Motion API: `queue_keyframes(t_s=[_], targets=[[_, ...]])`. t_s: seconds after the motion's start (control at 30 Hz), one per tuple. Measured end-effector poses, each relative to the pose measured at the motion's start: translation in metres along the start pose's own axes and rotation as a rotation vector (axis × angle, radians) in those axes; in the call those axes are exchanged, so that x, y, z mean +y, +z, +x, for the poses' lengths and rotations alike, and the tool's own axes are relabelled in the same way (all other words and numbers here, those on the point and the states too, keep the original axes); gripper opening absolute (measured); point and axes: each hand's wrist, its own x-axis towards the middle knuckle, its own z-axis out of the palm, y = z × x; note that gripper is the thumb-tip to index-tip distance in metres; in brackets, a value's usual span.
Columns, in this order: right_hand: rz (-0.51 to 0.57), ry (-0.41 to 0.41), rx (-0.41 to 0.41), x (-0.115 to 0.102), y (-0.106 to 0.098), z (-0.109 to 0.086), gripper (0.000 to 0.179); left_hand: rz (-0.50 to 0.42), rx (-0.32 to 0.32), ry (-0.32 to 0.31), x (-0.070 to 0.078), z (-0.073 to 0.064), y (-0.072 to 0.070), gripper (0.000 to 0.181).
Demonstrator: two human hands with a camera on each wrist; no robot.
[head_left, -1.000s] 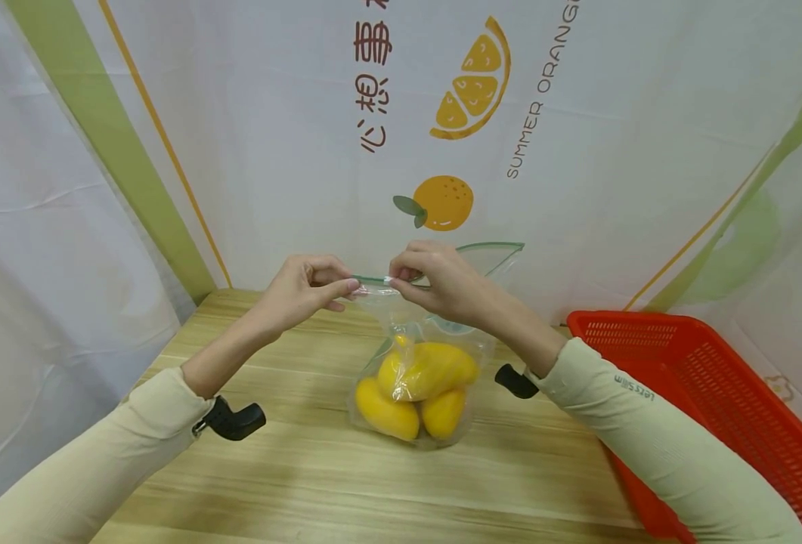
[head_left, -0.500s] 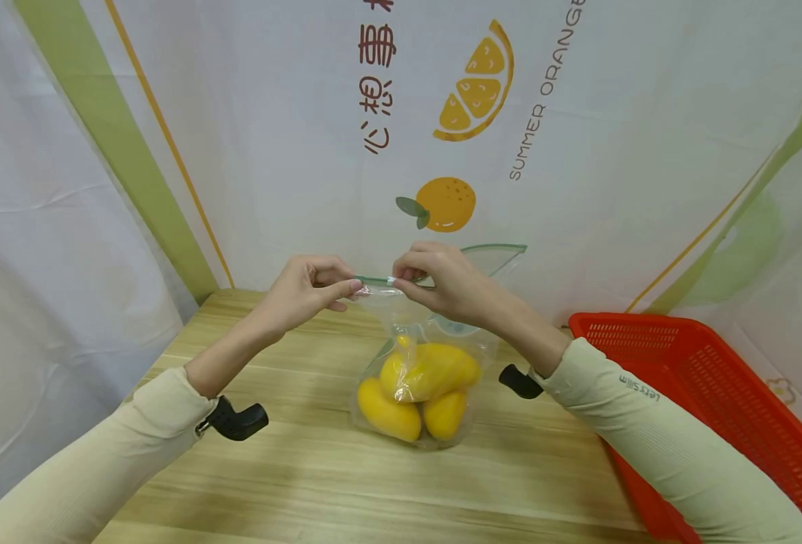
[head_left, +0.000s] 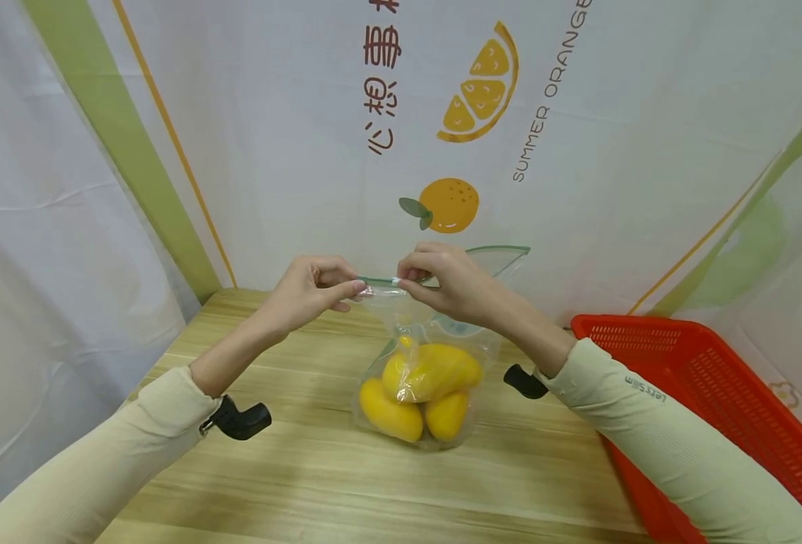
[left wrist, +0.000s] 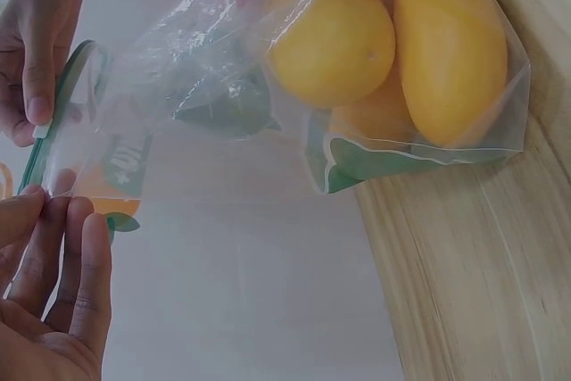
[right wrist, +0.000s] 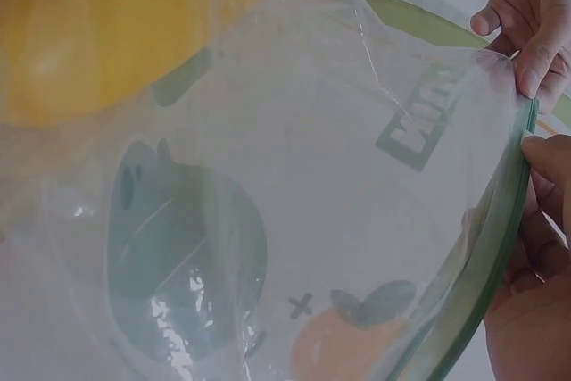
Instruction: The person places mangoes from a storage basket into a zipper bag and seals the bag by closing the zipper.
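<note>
A clear zip bag [head_left: 382,310] with a green zip strip stands on the table, holding yellow mangoes [head_left: 435,370]. My left hand [head_left: 308,291] pinches the left end of the strip between thumb and fingers. Just to its right, my right hand [head_left: 448,279] pinches the small white slider [head_left: 396,282] on the strip. Right of the slider, the bag's mouth gapes, its green edge [head_left: 499,248] rising to a corner. In the right wrist view, green fruit prints [right wrist: 187,256] show on the bag. The left wrist view has the mangoes [left wrist: 451,51] resting in the bag's bottom.
A red perforated plastic basket [head_left: 686,332] stands at the right, partly behind the right sleeve [head_left: 652,423]. The wooden table [head_left: 292,483] lies beneath the bag. A white curtain [head_left: 292,151] with orange prints hangs close behind the table.
The head view has shifted slightly, so everything sits a little further right. Both hands keep their pinch on the zip strip and slider, with no clear movement along it.
</note>
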Motion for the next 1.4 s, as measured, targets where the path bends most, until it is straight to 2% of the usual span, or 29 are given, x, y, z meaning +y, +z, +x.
queue_keyframes(t_s=[0.5, 1.1, 1.23, 1.4], targets=[[0.01, -0.005, -0.001, -0.001, 0.0, 0.0, 0.004, 0.007, -0.005, 0.008, 0.0, -0.003, -0.001, 0.012], [-0.023, -0.052, 0.017, 0.001, -0.005, -0.003, 0.005, 0.027, 0.0, 0.026, 0.0, -0.003, -0.003, 0.012], [-0.021, -0.054, 0.025, 0.0, -0.007, -0.003, 0.005, 0.022, 0.012, 0.027, 0.002, -0.003, -0.003, 0.014], [-0.016, -0.069, 0.052, -0.002, -0.013, 0.0, 0.005, 0.007, 0.05, 0.056, 0.006, -0.002, -0.004, 0.014]])
